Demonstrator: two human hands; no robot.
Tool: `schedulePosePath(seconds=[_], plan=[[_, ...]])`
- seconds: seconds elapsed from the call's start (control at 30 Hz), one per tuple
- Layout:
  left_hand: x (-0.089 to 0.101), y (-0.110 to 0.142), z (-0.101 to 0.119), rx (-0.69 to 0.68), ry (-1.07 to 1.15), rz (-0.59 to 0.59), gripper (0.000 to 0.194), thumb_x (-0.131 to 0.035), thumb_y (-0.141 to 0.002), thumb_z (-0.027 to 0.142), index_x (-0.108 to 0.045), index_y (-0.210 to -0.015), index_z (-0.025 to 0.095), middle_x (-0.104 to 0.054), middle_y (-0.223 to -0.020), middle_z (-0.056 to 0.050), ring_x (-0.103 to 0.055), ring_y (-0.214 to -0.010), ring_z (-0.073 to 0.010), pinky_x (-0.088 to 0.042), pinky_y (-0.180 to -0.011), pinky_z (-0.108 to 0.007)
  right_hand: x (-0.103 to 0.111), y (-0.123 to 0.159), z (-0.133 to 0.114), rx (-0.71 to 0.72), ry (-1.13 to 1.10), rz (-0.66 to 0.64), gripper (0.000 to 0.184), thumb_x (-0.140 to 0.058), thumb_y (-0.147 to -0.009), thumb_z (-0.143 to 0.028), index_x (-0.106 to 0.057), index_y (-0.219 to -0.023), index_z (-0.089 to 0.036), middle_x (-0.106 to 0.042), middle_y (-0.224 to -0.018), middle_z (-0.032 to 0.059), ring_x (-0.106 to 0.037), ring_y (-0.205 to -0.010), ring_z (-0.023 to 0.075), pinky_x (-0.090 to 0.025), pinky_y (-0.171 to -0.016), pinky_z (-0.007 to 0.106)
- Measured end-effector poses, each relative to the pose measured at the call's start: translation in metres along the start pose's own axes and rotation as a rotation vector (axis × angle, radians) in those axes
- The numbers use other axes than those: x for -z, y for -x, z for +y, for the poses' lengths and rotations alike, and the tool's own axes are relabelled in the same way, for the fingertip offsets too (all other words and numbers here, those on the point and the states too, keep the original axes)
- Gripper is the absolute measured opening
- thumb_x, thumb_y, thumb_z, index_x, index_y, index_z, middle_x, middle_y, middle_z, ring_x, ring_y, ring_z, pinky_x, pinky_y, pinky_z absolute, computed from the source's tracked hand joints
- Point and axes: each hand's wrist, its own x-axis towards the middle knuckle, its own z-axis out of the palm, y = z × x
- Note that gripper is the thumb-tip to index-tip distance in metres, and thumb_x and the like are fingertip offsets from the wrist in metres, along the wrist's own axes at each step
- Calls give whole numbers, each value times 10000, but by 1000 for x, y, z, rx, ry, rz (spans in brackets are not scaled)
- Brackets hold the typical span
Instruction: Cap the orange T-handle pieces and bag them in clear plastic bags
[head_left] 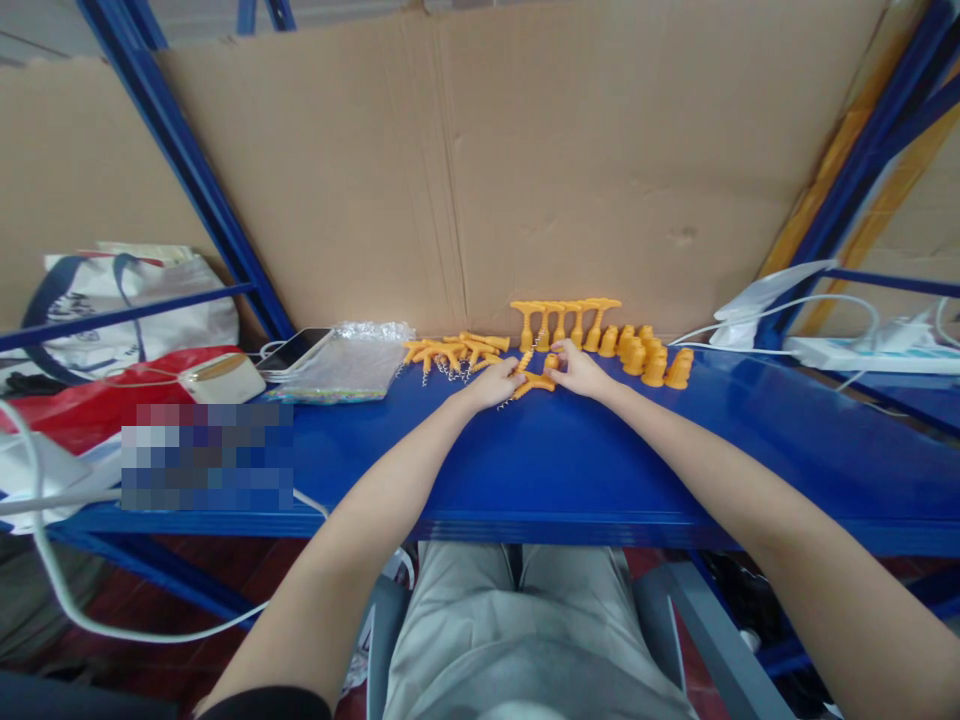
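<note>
My left hand (501, 382) is closed on a yellow corkscrew (525, 360), its metal spiral pointing up and away from me. Just to the right, my right hand (579, 372) pinches a yellow cone-shaped sleeve (551, 361), a small gap from the corkscrew. Below both hands another yellow corkscrew handle (536, 382) lies on the blue tabletop, partly hidden by my left fingers. A pile of loose corkscrews (454, 352) with bare spirals is left of my hands. Behind, several T-handled corkscrews (560, 322) stand upright in sleeves. More yellow sleeves (634, 352) stand in rows at the right.
Cardboard (562, 170) walls off the back of the blue table (555, 470). A clear plastic bag (349, 365) and a phone (298, 350) lie on the left, near a cloth bag (142, 310). A white power strip (870, 354) with cables is at right.
</note>
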Motion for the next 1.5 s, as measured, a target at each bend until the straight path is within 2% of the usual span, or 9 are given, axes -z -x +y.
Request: schedulePosePath(seconds=[0.1, 0.2, 0.37, 0.6, 0.7, 0.83, 1.0, 1.33, 1.5], plan=[[2, 3, -2, 16, -164, 26, 116, -452, -926, 197, -564, -902, 177, -669, -927, -59, -634, -892, -212, -486, -793, -312, 1, -3, 0, -32, -100, -57, 96, -632, -738, -228, -552, -771, -186, -664, -762, 27, -611, -719, 173, -496, -719, 298], [4, 5, -6, 4, -293, 60, 162, -451, -928, 175, -604, -982, 165, -684, -1051, -104, -643, -991, -236, -492, -868, -340, 0, -4, 2, -92, -160, -91, 122, -664, -714, -225, -551, -688, -186, -656, -716, 9, -605, -689, 168, -504, -699, 298], [7, 5, -11, -37, -363, 103, 201, -475, -916, 154, -642, -1029, 152, -666, -1153, -111, -617, -1090, -228, -482, -947, -332, -1, 0, 7, -149, -186, -136, 98, -700, -700, -216, -612, -712, -175, -695, -748, 7, -630, -718, 179, -521, -727, 310], [8, 6, -10, -37, -370, 90, 200, -498, -893, 186, -673, -982, 151, -669, -1104, -107, -623, -1056, -231, -493, -937, -331, 0, 3, 2, -158, -150, -175, 79, -681, -730, -178, -631, -789, -165, -724, -842, 27, -651, -788, 188, -523, -763, 298], [8, 7, -10, -24, -352, 105, 191, -509, -871, 193, -680, -954, 170, -672, -1067, -92, -629, -1033, -226, -499, -925, -324, 2, 7, -6, -157, -55, -181, 74, -641, -776, -178, -627, -845, -152, -726, -917, 55, -655, -834, 193, -510, -779, 292], [9, 7, -11, -10, -332, 123, 192, -520, -850, 189, -690, -936, 173, -675, -1067, -89, -630, -1032, -224, -501, -934, -322, 9, 15, -23, -186, 247, -165, 152, -610, -832, -234, -620, -962, -155, -718, -1028, 121, -662, -929, 245, -490, -787, 319], [10, 8, -13, -4, -314, 143, 202, -523, -836, 169, -700, -934, 166, -672, -1077, -99, -633, -1032, -233, -503, -938, -331, 19, 21, -36, -54, 528, -142, 199, -529, -879, -221, -623, -1043, -157, -706, -1069, 172, -646, -1019, 296, -465, -799, 358], [11, 8, -12, -2, -342, 133, 203, -523, -837, 165, -694, -947, 168, -657, -1092, -101, -629, -1037, -232, -503, -932, -322, 27, 24, -33, -106, 664, -71, 294, -534, -899, -296, -678, -1114, -155, -666, -1112, 198, -614, -1054, 335, -450, -832, 413], [10, 8, -12, 1, -355, 136, 207, -518, -839, 164, -689, -954, 179, -651, -1105, -92, -626, -1052, -228, -501, -944, -323, 28, 25, -41, -14, 645, -71, 332, -497, -932, -293, -663, -1197, -182, -619, -1174, 173, -581, -1093, 327, -421, -861, 425]])
